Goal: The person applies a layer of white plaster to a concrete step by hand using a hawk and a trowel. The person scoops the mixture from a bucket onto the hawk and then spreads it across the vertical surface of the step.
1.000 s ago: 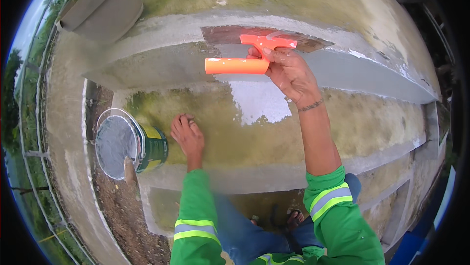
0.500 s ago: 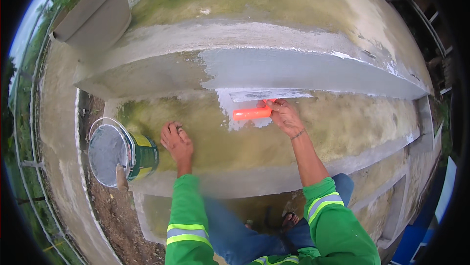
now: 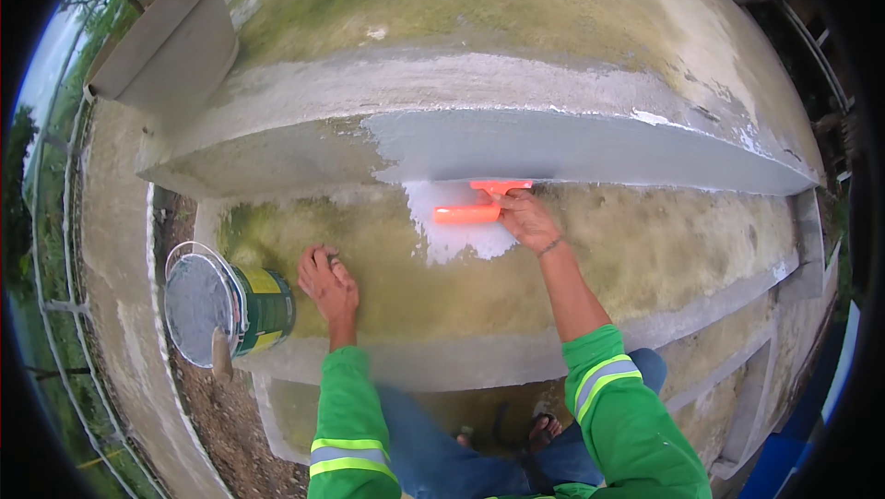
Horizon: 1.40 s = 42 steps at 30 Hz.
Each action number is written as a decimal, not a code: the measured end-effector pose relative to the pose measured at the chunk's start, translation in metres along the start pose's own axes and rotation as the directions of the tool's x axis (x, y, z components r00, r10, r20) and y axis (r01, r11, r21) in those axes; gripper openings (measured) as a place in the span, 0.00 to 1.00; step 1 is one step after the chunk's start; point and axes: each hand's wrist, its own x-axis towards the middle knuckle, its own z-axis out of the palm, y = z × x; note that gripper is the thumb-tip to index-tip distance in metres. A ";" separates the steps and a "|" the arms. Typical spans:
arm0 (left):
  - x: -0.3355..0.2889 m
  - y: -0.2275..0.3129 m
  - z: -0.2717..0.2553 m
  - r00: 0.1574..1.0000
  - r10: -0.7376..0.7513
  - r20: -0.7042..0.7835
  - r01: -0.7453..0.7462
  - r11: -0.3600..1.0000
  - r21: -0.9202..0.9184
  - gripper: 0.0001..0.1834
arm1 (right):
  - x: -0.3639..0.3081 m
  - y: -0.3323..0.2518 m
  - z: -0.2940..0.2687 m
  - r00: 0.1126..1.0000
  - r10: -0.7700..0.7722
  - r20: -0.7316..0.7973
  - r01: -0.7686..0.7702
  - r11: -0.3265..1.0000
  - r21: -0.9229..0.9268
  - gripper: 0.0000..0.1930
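My right hand (image 3: pixel 525 219) grips the orange handle of a plastering trowel (image 3: pixel 468 214). Its blade shows nearly edge-on where the step's riser (image 3: pixel 572 144) meets the tread. Smooth grey coating covers much of that riser, and a pale wet patch (image 3: pixel 461 243) spreads over the tread under the trowel. My left hand (image 3: pixel 329 289) rests on the mossy tread (image 3: pixel 406 287) with its fingers curled in. Something dark shows between those fingers, too small to name. To its left stands a green and yellow bucket (image 3: pixel 267 303) of grey paste, with a tool's wooden handle (image 3: pixel 221 356) at its rim.
A large beige planter (image 3: pixel 175 33) stands at the upper left, near a metal railing (image 3: pixel 55 222). Bare soil (image 3: pixel 240 430) lies below the bucket, beside the step's edge. My knees and feet are below the tread's front edge. A blue object (image 3: pixel 774 467) is at the lower right.
The trowel's blade has tilted from showing its face to nearly edge-on against the riser's foot. More of the pale patch shows on the tread. My left hand stays on the tread.
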 end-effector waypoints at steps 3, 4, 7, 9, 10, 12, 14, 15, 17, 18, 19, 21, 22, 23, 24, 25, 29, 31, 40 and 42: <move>0.000 -0.002 -0.002 1.000 0.004 0.003 -0.004 1.000 0.006 0.14 | 0.002 -0.003 0.009 0.999 0.009 -0.038 -0.008 1.000 0.013 0.17; 0.000 -0.002 -0.002 1.000 0.014 -0.003 -0.014 1.000 0.011 0.15 | 0.002 -0.005 0.012 0.999 0.007 -0.051 -0.007 1.000 0.003 0.16; 0.000 -0.001 0.001 1.000 0.027 0.003 -0.027 1.000 0.011 0.15 | 0.003 -0.012 0.011 0.997 -0.016 -0.077 0.015 1.000 -0.012 0.16; 0.001 0.001 0.005 1.000 0.031 0.001 -0.031 1.000 -0.003 0.15 | 0.001 -0.025 0.015 0.995 -0.036 -0.090 0.035 0.999 -0.019 0.16; -0.001 -0.003 0.002 1.000 0.026 0.001 -0.026 1.000 0.003 0.15 | -0.005 -0.038 0.030 0.998 -0.044 -0.051 0.043 0.999 -0.017 0.16; -0.002 -0.003 0.003 1.000 0.030 -0.008 -0.030 1.000 -0.008 0.15 | -0.019 -0.073 0.063 0.998 -0.061 -0.022 0.060 0.998 -0.027 0.16; -0.003 -0.003 0.005 0.999 0.036 -0.013 -0.036 0.999 -0.019 0.15 | -0.034 -0.105 0.100 0.981 -0.186 0.060 0.185 0.983 0.014 0.16; -0.002 -0.004 0.005 0.999 0.033 -0.014 -0.034 0.999 -0.014 0.15 | -0.040 -0.124 0.116 0.981 -0.188 0.057 0.187 0.982 0.014 0.16; -0.003 -0.005 0.001 1.000 0.030 -0.009 -0.030 1.000 -0.005 0.15 | -0.052 -0.154 0.144 0.978 -0.181 0.101 0.189 0.979 -0.077 0.15; -0.002 -0.004 0.001 0.999 0.038 -0.013 -0.038 0.999 -0.017 0.15 | -0.060 -0.163 0.154 0.979 -0.180 0.097 0.188 0.979 -0.078 0.15; -0.001 -0.003 0.000 0.999 0.047 -0.020 -0.047 0.998 -0.031 0.15 | -0.066 -0.172 0.165 0.966 -0.250 0.067 0.255 0.962 -0.095 0.15; -0.001 -0.008 -0.004 0.999 0.041 -0.022 -0.042 0.999 -0.022 0.16 | -0.077 -0.175 0.180 0.939 -0.336 0.068 0.341 0.936 -0.087 0.14; 0.000 -0.008 -0.005 0.999 0.040 -0.022 -0.040 0.999 -0.021 0.16 | -0.083 -0.165 0.181 0.939 -0.335 0.074 0.341 0.936 -0.090 0.14; 0.000 -0.011 -0.007 0.999 0.032 -0.029 -0.033 0.999 -0.017 0.16 | -0.086 -0.146 0.179 0.953 -0.296 0.064 0.300 0.952 -0.058 0.14; 0.000 -0.011 -0.007 1.000 0.029 -0.008 -0.029 1.000 -0.004 0.17 | -0.087 -0.125 0.174 0.965 -0.258 0.049 0.260 0.965 -0.030 0.15; -0.001 -0.009 -0.004 0.999 0.029 0.014 -0.029 1.000 0.003 0.17 | -0.082 -0.099 0.160 0.966 -0.241 0.089 0.247 0.967 -0.065 0.15; -0.002 -0.001 0.004 0.999 0.038 -0.025 -0.037 0.999 0.009 0.17 | -0.035 0.007 0.123 0.996 -0.057 0.069 0.065 0.991 -0.117 0.16; -0.002 0.000 0.000 0.999 0.007 0.046 -0.006 1.000 -0.018 0.14 | -0.013 0.040 0.123 0.996 0.028 0.084 -0.025 0.999 -0.029 0.16; -0.001 -0.005 -0.003 1.000 -0.022 0.010 0.022 1.000 -0.012 0.15 | 0.052 0.082 0.128 0.997 0.076 -0.025 -0.076 0.997 0.014 0.14; 0.000 -0.005 -0.004 1.000 -0.029 0.010 0.029 0.999 -0.019 0.15 | 0.059 0.082 0.125 0.997 0.071 -0.018 -0.070 0.997 0.041 0.14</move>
